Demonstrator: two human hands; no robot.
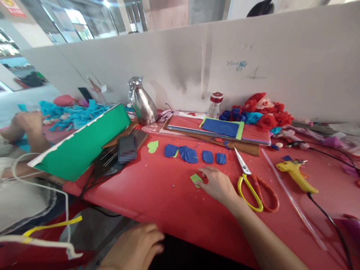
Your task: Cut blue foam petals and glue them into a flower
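Note:
My right hand (215,183) reaches over the red table (146,183), its thumb and fingertips at a small green paper piece (196,179). Near the table's front edge, my left hand (140,243) hangs with its fingers bent and slightly blurred; whether it holds anything is not visible. Blue paper pieces (189,154) lie in a row beyond my right hand, beside a green heart-shaped piece (153,146). To the right of my right hand rest scissors (246,170) with yellow and red handles, blades apart.
A yellow glue gun (299,178) and a clear stick (292,198) lie at right. Paper sheets (222,127), a steel jug (143,105), a jar (215,105) and paper flowers (267,112) line the back. A green board (84,144) stands left; another person's hands (28,122) are beyond.

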